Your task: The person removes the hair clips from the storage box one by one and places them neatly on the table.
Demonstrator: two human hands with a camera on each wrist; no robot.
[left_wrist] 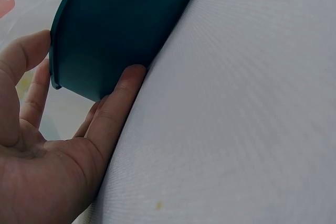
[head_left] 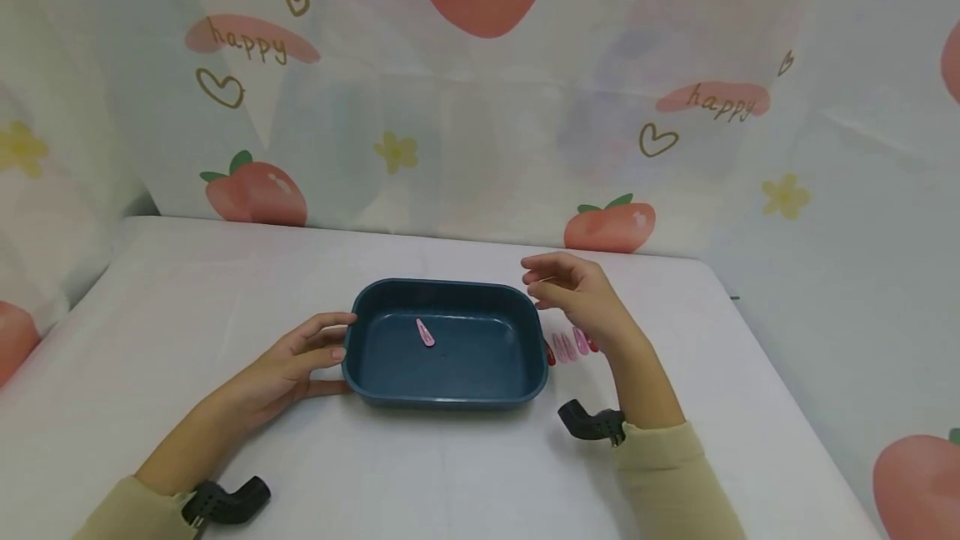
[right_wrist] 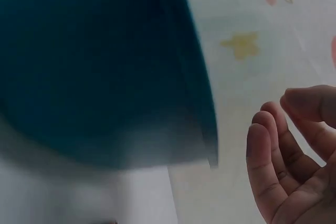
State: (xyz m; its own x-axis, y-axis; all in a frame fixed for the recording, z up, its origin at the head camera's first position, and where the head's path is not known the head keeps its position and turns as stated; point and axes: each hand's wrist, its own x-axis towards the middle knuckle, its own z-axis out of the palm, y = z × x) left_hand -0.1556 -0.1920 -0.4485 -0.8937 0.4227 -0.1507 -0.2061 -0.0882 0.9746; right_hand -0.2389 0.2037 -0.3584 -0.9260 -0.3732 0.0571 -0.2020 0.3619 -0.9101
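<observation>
A dark teal basin (head_left: 442,401) stands on the white table, also large in both wrist views. Inside it lies one pink snap hair clip (head_left: 425,332). My left hand (head_left: 292,365) rests against the basin's left end, its fingertips on the rim and lower wall; in the left wrist view the fingers (left_wrist: 118,100) lie along the wall. Above the right end hovers my right hand (head_left: 576,288), loosely curled, with nothing visible between its fingers (right_wrist: 258,142). Beneath that wrist, beside the basin, several pink and red hair clips (head_left: 564,347) lie in a row, partly hidden.
A pale cloth backdrop (head_left: 480,157) with fruit prints and "happy" lettering rises behind the table (head_left: 420,482). Black wrist camera mounts (head_left: 592,423) sit at both sleeve cuffs (head_left: 660,448).
</observation>
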